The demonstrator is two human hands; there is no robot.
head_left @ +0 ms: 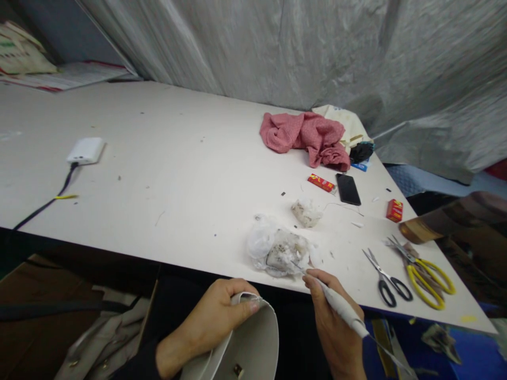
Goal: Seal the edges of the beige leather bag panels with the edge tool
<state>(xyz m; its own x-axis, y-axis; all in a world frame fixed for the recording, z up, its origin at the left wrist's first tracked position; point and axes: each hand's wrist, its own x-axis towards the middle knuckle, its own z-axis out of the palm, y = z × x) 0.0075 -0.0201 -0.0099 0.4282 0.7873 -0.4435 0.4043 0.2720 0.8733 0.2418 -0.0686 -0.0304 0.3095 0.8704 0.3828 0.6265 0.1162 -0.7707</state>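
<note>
My left hand point(216, 314) is closed on the edge of a cream bag point(259, 338), its thumb and fingers pinching the rim. The bag is stiff and curved, with a small metal clasp on its inner face. In my right hand point(336, 322) is a white-wrapped pen-like tool point(343, 306) with a thin metal tip and a cord trailing from its back end. That tip points at a stained whitish lump point(287, 250) in crumpled clear plastic at the table's front edge; whether it touches is unclear. Behind lies a smaller plastic-wrapped lump point(307, 212).
On the white table point(178, 174), black-handled scissors point(386, 279) and yellow-handled scissors point(425, 274) lie at right. Further back are a phone point(348, 189), red packets point(321, 182) and a pink cloth point(303, 134). A white box point(86, 151) with a cable sits left.
</note>
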